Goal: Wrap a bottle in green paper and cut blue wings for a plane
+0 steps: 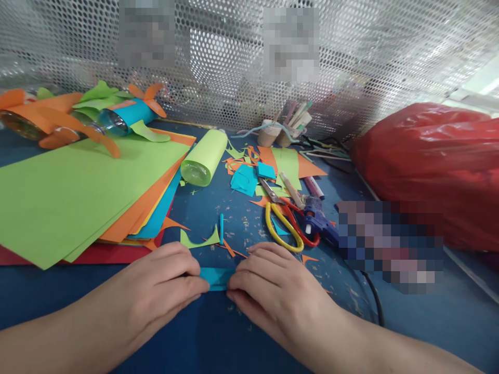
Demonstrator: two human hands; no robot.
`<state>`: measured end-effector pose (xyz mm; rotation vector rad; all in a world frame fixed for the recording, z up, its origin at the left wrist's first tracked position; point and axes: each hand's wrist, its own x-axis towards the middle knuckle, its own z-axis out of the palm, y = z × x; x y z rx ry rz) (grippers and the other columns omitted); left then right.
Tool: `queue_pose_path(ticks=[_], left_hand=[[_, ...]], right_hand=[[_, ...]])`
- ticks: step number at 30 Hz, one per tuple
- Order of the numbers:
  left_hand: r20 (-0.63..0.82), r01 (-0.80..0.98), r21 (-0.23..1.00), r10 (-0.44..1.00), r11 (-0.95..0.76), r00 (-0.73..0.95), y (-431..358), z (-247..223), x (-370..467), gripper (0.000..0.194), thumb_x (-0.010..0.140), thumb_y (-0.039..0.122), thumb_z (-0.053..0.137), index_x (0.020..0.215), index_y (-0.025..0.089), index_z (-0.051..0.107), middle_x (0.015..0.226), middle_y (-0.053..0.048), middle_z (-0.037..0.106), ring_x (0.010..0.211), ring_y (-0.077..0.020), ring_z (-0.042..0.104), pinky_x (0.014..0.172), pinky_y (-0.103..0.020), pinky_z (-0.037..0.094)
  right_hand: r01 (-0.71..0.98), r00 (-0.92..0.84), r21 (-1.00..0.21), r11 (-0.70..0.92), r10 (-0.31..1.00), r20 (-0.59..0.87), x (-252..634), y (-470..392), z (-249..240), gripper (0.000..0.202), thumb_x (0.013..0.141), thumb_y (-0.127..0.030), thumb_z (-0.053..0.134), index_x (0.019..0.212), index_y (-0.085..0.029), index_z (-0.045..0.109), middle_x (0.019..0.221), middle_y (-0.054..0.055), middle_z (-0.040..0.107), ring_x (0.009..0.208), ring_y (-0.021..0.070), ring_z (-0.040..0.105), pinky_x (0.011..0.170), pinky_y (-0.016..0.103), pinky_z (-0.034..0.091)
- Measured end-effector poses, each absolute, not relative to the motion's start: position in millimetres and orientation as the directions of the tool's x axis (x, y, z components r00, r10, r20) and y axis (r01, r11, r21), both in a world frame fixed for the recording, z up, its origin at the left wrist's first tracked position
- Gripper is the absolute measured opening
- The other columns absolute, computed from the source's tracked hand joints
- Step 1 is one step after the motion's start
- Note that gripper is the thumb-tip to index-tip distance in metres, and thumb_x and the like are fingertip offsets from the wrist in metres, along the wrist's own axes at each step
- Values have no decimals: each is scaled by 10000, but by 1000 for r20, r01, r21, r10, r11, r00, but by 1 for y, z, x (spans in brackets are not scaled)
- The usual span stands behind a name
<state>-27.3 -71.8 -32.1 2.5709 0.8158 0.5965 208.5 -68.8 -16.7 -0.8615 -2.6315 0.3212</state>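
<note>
A strip of blue paper [218, 279] lies low over the blue table, folded or rolled, its middle showing between my hands. My left hand [163, 283] is closed on its left end, and my right hand [268, 283] pinches its right end. Both ends of the strip are hidden under the fingers. Just beyond it are a thin blue paper roll [221, 229], a curved green paper scrap [200, 239] and small orange scraps. Scissors with yellow and red handles [284, 227] lie beyond my right hand, beside a blue glue gun [322, 223].
Stacked coloured paper sheets [89, 187] cover the left side. Behind them lie paper-wrapped bottles [127, 115], and a green-wrapped bottle [205, 157] lies nearer the middle. Cups of pens [268, 134] stand by the perforated metal screen [218, 52]. A red plastic bag [432, 166] bulges at right.
</note>
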Motion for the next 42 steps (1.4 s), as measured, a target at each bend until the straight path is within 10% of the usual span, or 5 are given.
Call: queue_pose_path(ticks=[8,18,42], left_hand=[[413,426,91,423,-900,806,-74,-34,-36,343,973,57,326,1101,148,631,959,-60,691,961,-179,587,981,-288,443],[271,436,432,574,-790,772,-70,-29,-30,317,949,60,376,1013,220,642,930,-17,652,853,-142,596,785,-221,523],[231,423,503,589,-754,775,-72,-29,-30,278,927,44,451,1025,226,638,949,-10,636,903,-147,596,865,-257,509]], right_hand=[[536,-709,-405,741,656,260,206,-69,-21,132,903,-130,545,809,-144,637,754,32,618,722,166,538,706,310,421],[529,-657,-540,654,719,227,205,-70,-22,110,825,-82,594,752,-159,622,699,-3,599,682,133,547,694,274,400],[555,-715,-584,592,698,27,211,-70,-11,133,935,-106,529,891,-221,581,837,-36,609,771,125,541,749,275,370]])
